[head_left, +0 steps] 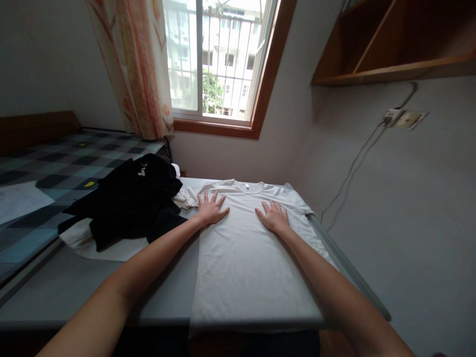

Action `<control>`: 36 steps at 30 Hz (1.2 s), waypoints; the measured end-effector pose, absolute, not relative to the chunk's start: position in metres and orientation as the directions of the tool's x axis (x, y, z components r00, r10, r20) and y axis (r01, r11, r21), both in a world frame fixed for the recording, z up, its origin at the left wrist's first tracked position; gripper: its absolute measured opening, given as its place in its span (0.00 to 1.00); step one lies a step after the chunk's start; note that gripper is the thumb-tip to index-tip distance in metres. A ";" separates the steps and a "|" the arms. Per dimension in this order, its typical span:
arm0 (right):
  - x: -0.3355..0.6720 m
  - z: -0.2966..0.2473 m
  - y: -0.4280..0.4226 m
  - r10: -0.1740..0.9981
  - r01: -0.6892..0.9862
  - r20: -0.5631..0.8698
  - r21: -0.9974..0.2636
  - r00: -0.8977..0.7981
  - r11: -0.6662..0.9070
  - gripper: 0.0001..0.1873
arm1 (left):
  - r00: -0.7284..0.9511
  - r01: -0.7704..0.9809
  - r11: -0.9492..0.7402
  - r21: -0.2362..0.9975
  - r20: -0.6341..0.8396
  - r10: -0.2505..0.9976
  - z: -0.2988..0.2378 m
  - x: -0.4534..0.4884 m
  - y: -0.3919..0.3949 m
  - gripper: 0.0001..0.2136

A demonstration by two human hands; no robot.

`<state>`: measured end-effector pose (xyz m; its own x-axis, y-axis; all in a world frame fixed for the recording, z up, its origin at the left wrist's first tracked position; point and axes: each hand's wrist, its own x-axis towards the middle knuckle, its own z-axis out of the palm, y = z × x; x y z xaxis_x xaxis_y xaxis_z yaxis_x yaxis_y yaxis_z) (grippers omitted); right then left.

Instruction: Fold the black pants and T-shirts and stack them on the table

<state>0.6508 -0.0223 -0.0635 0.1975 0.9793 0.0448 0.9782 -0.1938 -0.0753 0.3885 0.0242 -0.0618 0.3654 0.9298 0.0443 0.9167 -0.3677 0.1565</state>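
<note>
A white T-shirt (249,267) lies spread out on the grey table (163,292), its collar toward the window and its lower hem at the near edge. My left hand (211,208) rests flat near the shirt's left shoulder, fingers spread. On the right side of the chest, my right hand (273,216) lies palm down with its fingers stretched out. Neither hand grips the cloth. Small wrinkles show across the shirt, and its left sleeve is bunched beside the dark clothes.
A heap of black clothes (134,193) with white cloth under it sits left of the shirt. Beyond it is a bed with a checked cover (100,153) and a paper sheet (22,200). A wall (409,198) with a hanging cable (349,168) borders the right side.
</note>
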 end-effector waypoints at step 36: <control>0.699 -0.068 0.078 0.944 0.939 -0.021 -0.104 0.329 -0.329 0.38 | 0.295 0.941 -0.299 0.160 0.047 0.954 -0.069 0.405 0.105 0.30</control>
<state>0.6990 0.0784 -0.0678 0.3286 0.9442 -0.0215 0.9386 -0.3290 -0.1039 0.4053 0.1048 -0.0690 0.2953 0.9542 0.0473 0.9407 -0.2991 0.1603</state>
